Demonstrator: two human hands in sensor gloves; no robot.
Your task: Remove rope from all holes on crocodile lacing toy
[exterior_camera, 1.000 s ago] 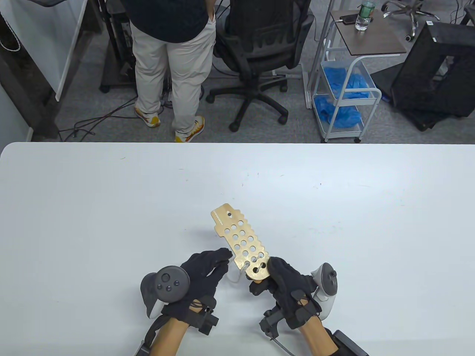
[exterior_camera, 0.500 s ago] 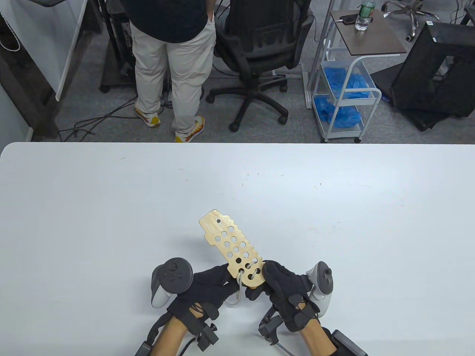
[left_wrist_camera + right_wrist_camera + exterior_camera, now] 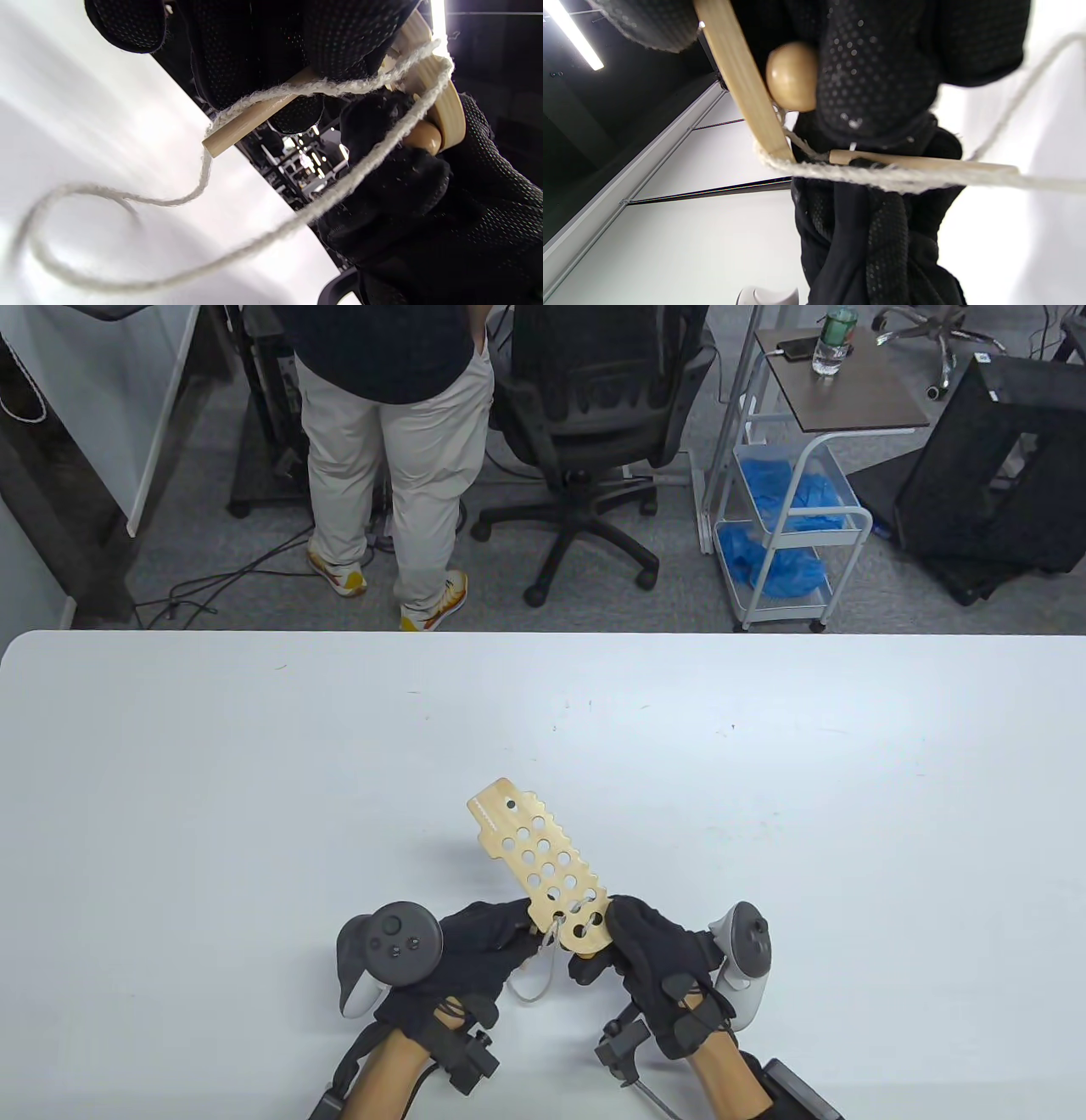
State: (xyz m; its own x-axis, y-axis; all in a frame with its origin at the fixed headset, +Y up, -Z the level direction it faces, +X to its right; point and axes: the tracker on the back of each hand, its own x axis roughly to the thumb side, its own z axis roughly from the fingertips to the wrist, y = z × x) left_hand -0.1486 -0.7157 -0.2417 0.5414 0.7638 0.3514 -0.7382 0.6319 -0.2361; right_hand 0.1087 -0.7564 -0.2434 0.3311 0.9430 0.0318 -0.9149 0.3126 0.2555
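The wooden crocodile lacing board (image 3: 543, 857) is held tilted above the white table (image 3: 254, 780), its head pointing far left. My right hand (image 3: 598, 952) grips its near end. White rope (image 3: 543, 976) runs through the nearest holes and hangs in a loop below. My left hand (image 3: 522, 937) pinches the rope's wooden needle (image 3: 250, 123) right under the board's near end. In the right wrist view the board's edge (image 3: 738, 80), a wooden bead (image 3: 791, 76), the needle (image 3: 916, 163) and the rope (image 3: 882, 176) sit under my fingers (image 3: 882, 63).
Past the table's far edge a person (image 3: 390, 432) stands beside a black office chair (image 3: 594, 415). A white cart (image 3: 789, 517) with blue cloths stands to the right of them.
My left hand has moved right to the board's near end and taken the needle under it. The board's head swung left and the rope loop now hangs between my hands.
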